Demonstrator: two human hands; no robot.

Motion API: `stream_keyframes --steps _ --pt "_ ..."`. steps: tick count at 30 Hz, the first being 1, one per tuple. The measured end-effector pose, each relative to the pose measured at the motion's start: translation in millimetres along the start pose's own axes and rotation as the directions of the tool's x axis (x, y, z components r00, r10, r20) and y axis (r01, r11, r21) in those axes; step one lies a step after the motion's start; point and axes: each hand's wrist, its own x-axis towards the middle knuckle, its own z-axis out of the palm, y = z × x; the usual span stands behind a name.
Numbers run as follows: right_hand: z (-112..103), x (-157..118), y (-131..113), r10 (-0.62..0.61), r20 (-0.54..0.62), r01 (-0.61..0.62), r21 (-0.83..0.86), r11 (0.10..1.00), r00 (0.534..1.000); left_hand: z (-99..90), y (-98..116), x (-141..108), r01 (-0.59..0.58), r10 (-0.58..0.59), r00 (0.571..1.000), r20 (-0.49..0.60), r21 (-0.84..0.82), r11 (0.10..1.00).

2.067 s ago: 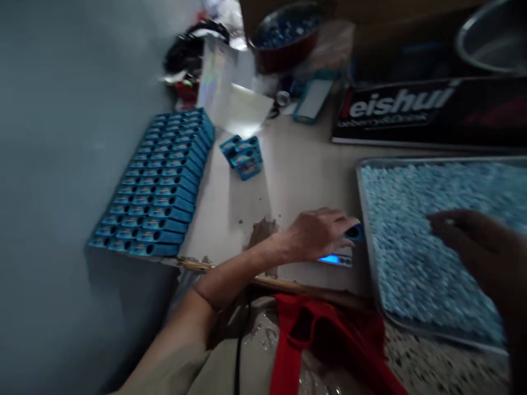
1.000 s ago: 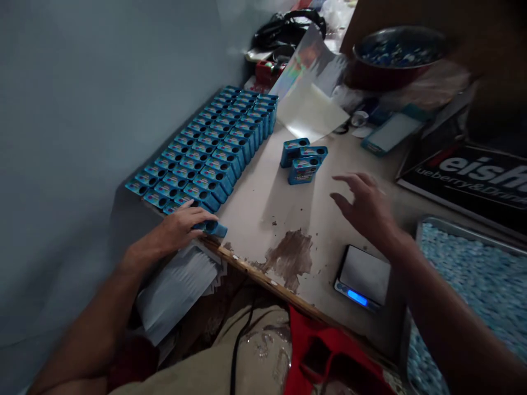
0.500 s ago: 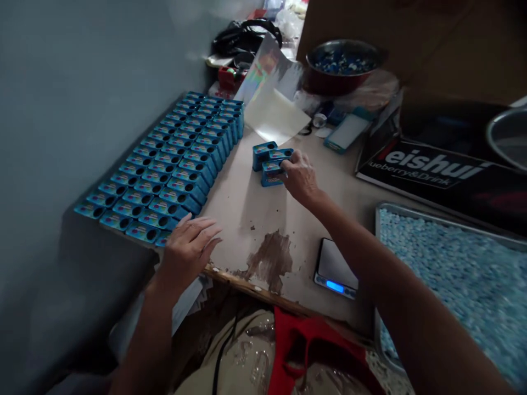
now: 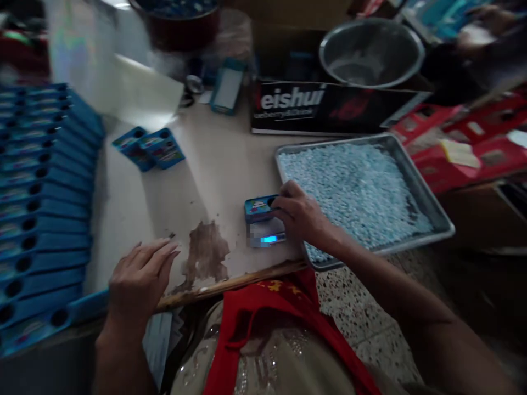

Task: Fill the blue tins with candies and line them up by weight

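My right hand [image 4: 298,211] grips a small blue box [image 4: 259,207] by its right end, over the digital scale [image 4: 269,240] with its lit blue display. Whether the box rests on the scale cannot be told. My left hand [image 4: 142,271] hovers by the table's front edge, fingers apart and holding nothing, near the rows of blue boxes [image 4: 37,186]. Two more blue boxes [image 4: 162,147] stand farther back on the table [image 4: 218,159]. Right of the scale lies a metal tray [image 4: 444,222] of pale blue pieces.
Behind the tray stands a black carton [image 4: 288,107] with a steel bowl [image 4: 370,55] on it. A dark red bowl [image 4: 181,30] and a clear sheet [image 4: 144,96] are at the back left. Red crates [image 4: 473,142] and a person's hand [image 4: 489,22] show at right.
The view has turned right. My right hand has carried one blue box from the small group to the scale. My left hand remains open near the front edge.
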Motion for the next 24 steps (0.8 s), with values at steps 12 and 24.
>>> stream_keyframes --steps 12,24 --pt "-27.0 -59.6 68.1 0.233 -0.208 -0.267 -0.152 0.952 0.950 21.1 14.3 46.5 -0.083 0.097 0.990 0.104 -0.133 0.988" --pt "-15.1 -27.7 127.6 0.285 0.029 -0.253 -0.382 0.889 0.958 35.4 24.0 78.5 -0.117 0.135 0.988 0.071 -0.218 0.969"
